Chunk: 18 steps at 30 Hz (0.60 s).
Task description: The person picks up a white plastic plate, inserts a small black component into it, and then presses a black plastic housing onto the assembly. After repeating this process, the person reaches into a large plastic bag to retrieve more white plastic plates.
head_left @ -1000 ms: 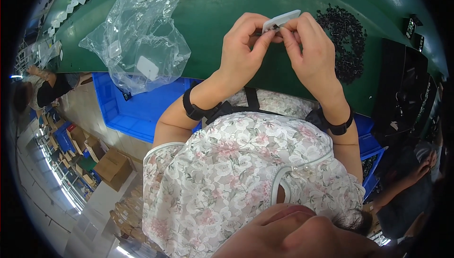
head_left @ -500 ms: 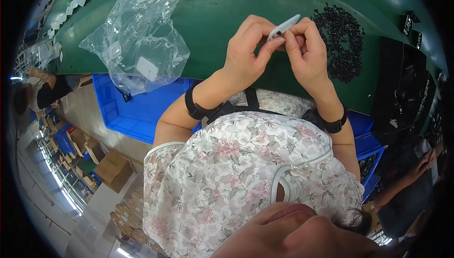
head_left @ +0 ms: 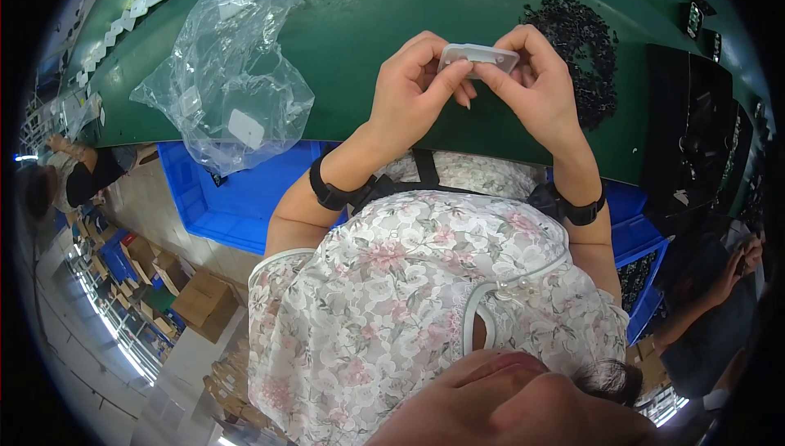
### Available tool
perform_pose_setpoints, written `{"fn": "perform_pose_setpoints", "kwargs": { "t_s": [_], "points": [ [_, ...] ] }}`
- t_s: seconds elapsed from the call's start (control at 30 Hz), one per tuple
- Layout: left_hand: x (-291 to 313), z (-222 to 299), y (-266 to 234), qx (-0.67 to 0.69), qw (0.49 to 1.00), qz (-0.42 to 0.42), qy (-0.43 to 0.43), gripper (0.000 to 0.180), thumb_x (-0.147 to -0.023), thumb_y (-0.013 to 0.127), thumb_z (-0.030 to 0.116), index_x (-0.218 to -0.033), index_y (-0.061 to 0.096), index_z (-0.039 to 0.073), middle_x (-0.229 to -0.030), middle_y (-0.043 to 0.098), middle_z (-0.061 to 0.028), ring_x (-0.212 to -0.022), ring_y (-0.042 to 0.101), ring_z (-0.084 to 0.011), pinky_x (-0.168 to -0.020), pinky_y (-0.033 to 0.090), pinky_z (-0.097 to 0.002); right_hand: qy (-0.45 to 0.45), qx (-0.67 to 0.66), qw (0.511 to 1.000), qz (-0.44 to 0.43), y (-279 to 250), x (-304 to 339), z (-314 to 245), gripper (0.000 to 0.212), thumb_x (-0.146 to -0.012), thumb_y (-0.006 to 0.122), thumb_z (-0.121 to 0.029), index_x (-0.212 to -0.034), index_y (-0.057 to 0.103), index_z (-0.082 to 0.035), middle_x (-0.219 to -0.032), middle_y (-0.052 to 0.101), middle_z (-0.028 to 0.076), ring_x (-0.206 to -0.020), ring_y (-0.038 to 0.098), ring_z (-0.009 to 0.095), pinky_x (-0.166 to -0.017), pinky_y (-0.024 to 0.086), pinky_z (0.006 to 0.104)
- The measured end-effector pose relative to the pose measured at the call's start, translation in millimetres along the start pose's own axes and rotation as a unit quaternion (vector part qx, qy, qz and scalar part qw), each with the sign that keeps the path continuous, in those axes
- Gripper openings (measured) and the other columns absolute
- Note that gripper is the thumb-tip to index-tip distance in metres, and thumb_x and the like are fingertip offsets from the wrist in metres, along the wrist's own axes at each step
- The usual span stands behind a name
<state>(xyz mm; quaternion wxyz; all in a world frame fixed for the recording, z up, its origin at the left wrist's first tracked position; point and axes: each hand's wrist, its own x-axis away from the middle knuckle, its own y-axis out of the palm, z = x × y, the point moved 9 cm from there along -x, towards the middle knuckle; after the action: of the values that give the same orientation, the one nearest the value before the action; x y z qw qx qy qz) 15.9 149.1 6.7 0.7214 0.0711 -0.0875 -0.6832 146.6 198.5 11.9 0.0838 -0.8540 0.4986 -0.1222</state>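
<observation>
One pale plastic cover [head_left: 481, 53] sits gripped between left hand [head_left: 411, 86] and right hand [head_left: 536, 78] above the worktop [head_left: 368, 4], left of the black parts [head_left: 602, 90]; both thumbs [head_left: 451, 78] seem to press it, likely calling next for steady support.

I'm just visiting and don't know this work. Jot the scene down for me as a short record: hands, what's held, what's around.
Left hand: thumb and fingers pinch the left end of a white piece
Right hand: grips the same piece's right end
Held piece: pale, flat, with rounded corners; raised above the table
Table: green
Left of hands: clear plastic bag, white pieces showing through it
Right of hands: pile of small black parts
Below bag: blue bin
Wrists: a black band on each
</observation>
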Motion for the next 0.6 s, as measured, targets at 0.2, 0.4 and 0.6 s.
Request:
{"fn": "perform_pose_setpoints", "kwargs": {
  "t_s": [0.2,0.4,0.6],
  "points": [
    [-6.5,-5.9,8.6,0.016,0.997,-0.066,-0.043,0.027,-0.098,0.043,0.004,-0.121,0.05,-0.007,-0.094,0.062,-0.0129,-0.07,0.064,-0.0162,-0.063,0.052,-0.0254,0.014,-0.136,0.991,0.007,-9.6,-3.8,14.4,0.017,-0.083,0.071,-0.007,-0.093,0.057,-0.002,-0.083,0.055,-0.001,-0.073,0.052,0.004,-0.066,0.044,0.0188],
    [-27.5,-13.1,-58.2,-0.103,0.991,0.068,-0.059,0.019,-0.097,0.046,0.005,-0.112,0.053,-0.004,-0.084,0.063,-0.0091,-0.059,0.059,-0.0117,-0.053,0.047,-0.0223,-0.125,0.41,0.888,0.164,-135.6,-73.5,-41.9,0.031,-0.087,0.061,-0.014,-0.117,0.057,-0.006,-0.108,0.062,0.011,-0.091,0.06,0.023,-0.08,0.048,0.033],
    [-45.9,-6.3,-88.1,-0.33,0.933,0.125,-0.067,0.011,-0.093,0.052,0.007,-0.1,0.06,0.003,-0.081,0.062,-0.0064,-0.056,0.056,-0.0143,-0.052,0.044,-0.0275,-0.298,0.159,0.939,-0.071,-249.0,-164.9,-32.8,0.048,-0.077,0.059,0.001,-0.124,0.052,-0.009,-0.113,0.058,0.016,-0.11,0.052,0.038,-0.087,0.047,0.0427]
  ]
}}
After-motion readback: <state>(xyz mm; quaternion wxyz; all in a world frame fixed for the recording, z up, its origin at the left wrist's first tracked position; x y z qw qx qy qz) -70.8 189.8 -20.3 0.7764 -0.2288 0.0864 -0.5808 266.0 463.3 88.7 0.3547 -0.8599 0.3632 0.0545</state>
